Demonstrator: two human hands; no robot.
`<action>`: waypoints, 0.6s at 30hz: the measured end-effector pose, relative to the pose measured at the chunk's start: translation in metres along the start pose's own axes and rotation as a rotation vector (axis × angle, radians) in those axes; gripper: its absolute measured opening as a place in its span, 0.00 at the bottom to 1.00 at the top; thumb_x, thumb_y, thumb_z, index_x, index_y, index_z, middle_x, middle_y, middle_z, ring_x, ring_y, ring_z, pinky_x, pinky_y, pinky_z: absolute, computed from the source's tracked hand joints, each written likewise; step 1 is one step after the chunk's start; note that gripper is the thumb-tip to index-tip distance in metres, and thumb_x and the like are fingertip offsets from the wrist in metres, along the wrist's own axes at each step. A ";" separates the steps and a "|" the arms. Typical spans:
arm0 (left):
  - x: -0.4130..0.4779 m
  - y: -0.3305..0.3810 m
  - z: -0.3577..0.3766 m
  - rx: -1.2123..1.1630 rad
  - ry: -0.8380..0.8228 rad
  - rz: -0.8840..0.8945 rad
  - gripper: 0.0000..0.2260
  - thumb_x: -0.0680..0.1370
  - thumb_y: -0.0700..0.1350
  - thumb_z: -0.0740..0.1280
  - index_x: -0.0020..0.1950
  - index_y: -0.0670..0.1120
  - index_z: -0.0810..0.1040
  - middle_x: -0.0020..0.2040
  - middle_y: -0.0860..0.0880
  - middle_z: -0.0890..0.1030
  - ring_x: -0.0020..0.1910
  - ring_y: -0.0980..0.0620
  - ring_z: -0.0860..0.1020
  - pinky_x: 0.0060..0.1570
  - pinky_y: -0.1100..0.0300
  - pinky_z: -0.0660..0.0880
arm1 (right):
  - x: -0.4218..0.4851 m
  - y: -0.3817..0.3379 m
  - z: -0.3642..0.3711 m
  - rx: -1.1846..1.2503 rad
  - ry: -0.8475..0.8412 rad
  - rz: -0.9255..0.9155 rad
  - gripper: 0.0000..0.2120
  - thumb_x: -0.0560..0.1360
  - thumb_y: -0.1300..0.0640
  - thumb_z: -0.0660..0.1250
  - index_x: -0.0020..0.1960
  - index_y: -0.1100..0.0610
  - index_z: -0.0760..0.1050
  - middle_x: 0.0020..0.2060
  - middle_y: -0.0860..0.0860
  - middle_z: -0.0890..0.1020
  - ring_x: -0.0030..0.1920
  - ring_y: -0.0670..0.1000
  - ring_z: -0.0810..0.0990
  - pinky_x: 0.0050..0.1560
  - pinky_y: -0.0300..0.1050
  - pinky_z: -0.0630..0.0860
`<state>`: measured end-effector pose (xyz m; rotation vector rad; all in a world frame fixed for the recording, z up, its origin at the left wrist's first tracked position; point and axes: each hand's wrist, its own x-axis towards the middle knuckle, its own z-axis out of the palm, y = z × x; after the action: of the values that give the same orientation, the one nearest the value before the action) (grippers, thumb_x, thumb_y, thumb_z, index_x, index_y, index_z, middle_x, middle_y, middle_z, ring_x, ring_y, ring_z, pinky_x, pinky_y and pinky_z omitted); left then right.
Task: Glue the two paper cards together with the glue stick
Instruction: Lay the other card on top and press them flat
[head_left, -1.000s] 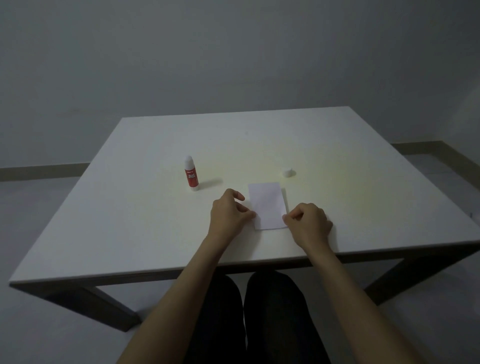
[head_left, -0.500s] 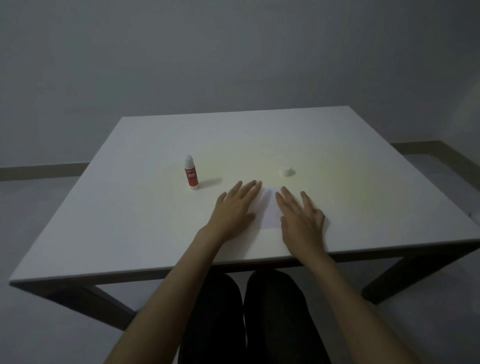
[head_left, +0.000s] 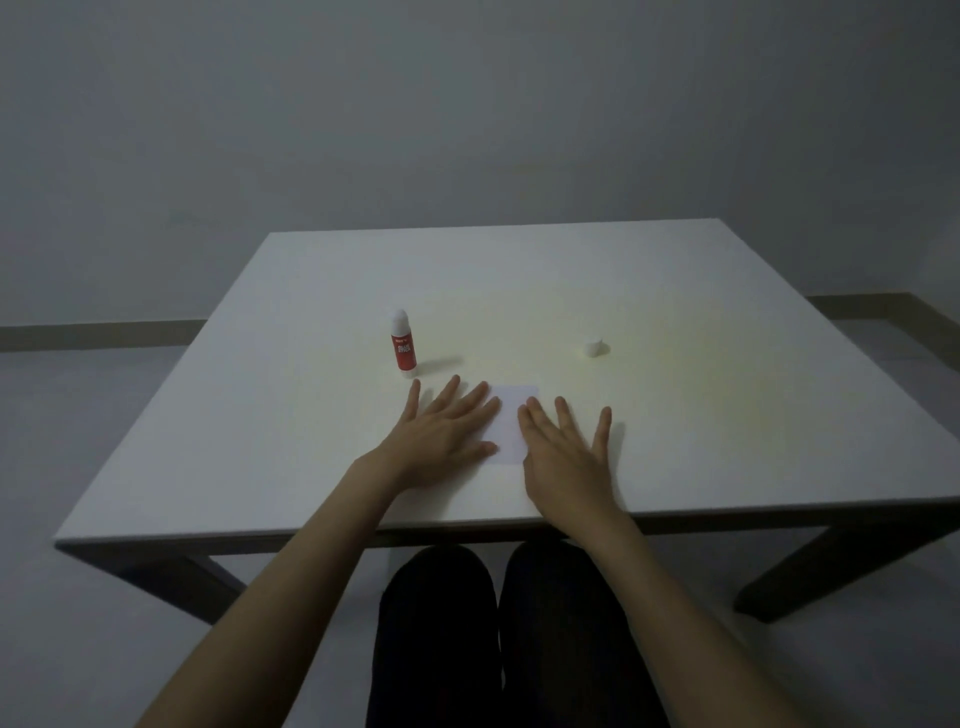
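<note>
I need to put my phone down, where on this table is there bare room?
Bare: the far half beyond the glue stick and cap, and the table's wide right side. Crowded: the near middle, where both hands press the card.

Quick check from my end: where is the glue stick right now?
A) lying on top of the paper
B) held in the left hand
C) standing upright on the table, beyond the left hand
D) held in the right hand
C: the glue stick stands upright on the table, just beyond the left hand, while both the left hand and the right hand lie flat and open at the paper card.
</note>
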<state>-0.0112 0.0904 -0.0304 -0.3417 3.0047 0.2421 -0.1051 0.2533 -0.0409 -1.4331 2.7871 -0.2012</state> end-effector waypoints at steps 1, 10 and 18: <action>0.000 -0.001 0.001 -0.013 -0.003 -0.012 0.30 0.79 0.63 0.47 0.77 0.56 0.43 0.78 0.55 0.42 0.77 0.49 0.38 0.71 0.41 0.32 | -0.001 -0.001 0.000 -0.011 -0.003 0.003 0.28 0.78 0.58 0.48 0.77 0.53 0.44 0.78 0.48 0.48 0.77 0.53 0.40 0.63 0.65 0.23; 0.004 -0.014 -0.007 0.073 0.118 -0.022 0.42 0.68 0.75 0.50 0.77 0.55 0.52 0.78 0.59 0.54 0.78 0.49 0.45 0.73 0.38 0.37 | 0.004 -0.009 -0.014 0.001 -0.074 -0.218 0.26 0.80 0.45 0.40 0.77 0.50 0.43 0.78 0.43 0.46 0.76 0.52 0.34 0.62 0.65 0.21; 0.005 -0.009 -0.006 0.006 0.112 -0.036 0.43 0.67 0.74 0.55 0.77 0.55 0.52 0.78 0.58 0.55 0.78 0.49 0.45 0.72 0.39 0.35 | 0.041 0.009 -0.017 -0.051 -0.174 -0.108 0.28 0.79 0.41 0.37 0.76 0.47 0.37 0.77 0.42 0.42 0.75 0.54 0.32 0.65 0.66 0.24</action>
<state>-0.0149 0.0791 -0.0267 -0.4217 3.1048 0.2175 -0.1373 0.2269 -0.0225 -1.5334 2.5981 -0.0044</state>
